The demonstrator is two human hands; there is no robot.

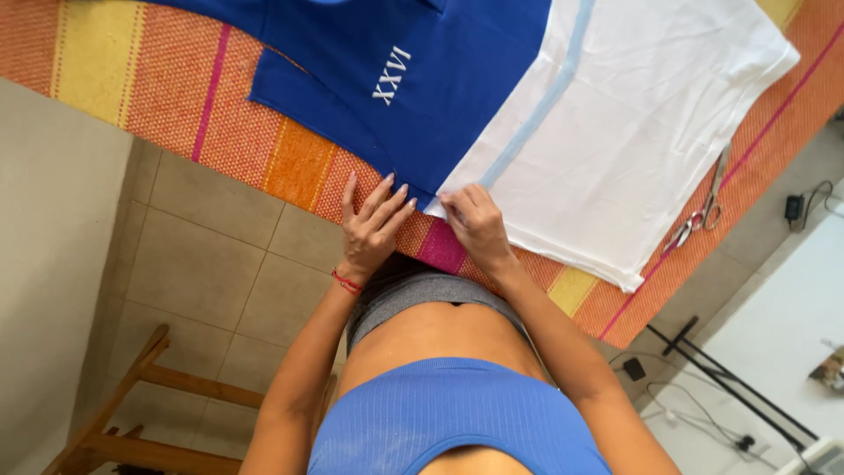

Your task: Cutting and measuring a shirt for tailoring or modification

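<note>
A blue garment (413, 79) with white lettering lies on a table covered by an orange, yellow and pink striped cloth (185, 97). Beside it lies a white fabric piece (642, 132) with a light blue stripe. My left hand (374, 224) rests flat, fingers spread, at the blue garment's near edge. My right hand (476, 224) pinches the near corner of the white fabric where it meets the blue garment.
Scissors (703, 207) lie on the striped cloth by the white fabric's right edge. A wooden stool or frame (132, 413) stands on the tiled floor at lower left. Cables and a black stand (721, 378) lie on the floor at right.
</note>
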